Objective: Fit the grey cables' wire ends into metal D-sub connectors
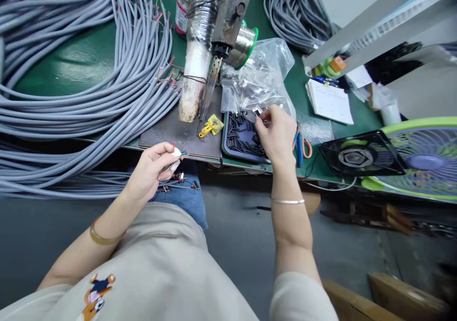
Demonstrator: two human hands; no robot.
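Note:
My left hand (pixel 157 166) is closed on a cable end, with thin coloured wires (pixel 183 155) sticking out past the fingertips. Several cables with connectors (pixel 180 177) on them lie over my lap below it. Over a tray (pixel 224 142) of small black parts (pixel 240 133), my right hand (pixel 276 133) pinches a small metal connector (pixel 256 112). A clear plastic bag (pixel 262 78) rests behind the tray, close to these fingers. Left of the tray, a soldering iron (pixel 210 92) points down near a yellow clip (pixel 210 126) on a dark mat (pixel 167 133).
Bundles of grey cable (pixel 89 111) cover the left of the green bench. A solder spool (pixel 246 47) and a fume pipe (pixel 195 68) stand at the middle. To the right are pliers (pixel 300 147), a notepad (pixel 330 101), a black fan (pixel 360 156) and a larger purple fan (pixel 428 156).

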